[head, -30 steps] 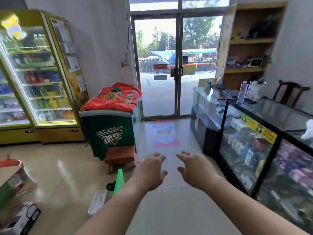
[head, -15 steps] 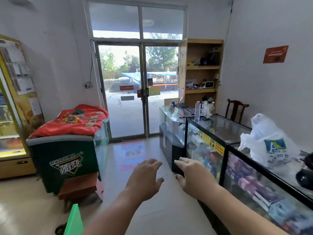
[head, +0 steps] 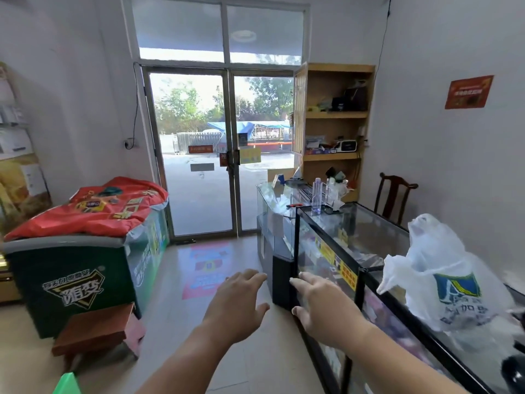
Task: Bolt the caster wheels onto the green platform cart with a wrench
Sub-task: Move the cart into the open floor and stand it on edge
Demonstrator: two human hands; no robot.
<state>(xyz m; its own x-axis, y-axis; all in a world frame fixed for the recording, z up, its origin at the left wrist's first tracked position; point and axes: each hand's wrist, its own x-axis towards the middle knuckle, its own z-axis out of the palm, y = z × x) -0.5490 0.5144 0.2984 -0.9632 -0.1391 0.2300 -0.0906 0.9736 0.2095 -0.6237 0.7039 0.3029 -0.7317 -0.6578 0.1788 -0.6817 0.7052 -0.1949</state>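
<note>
Only a green corner, judged the cart (head: 66, 384), is seen at lower left: likely stiff, heavy, best gripped by its rim. Both the left hand (head: 237, 304) and right hand (head: 324, 307) are held empty, fingers (head: 251, 276) spread.

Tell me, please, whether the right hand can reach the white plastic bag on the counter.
Probably yes: the right hand is open, and nothing stands between it and the white plastic bag.

Red cloth (head: 108, 209) over green freezer (head: 71, 282)
</note>
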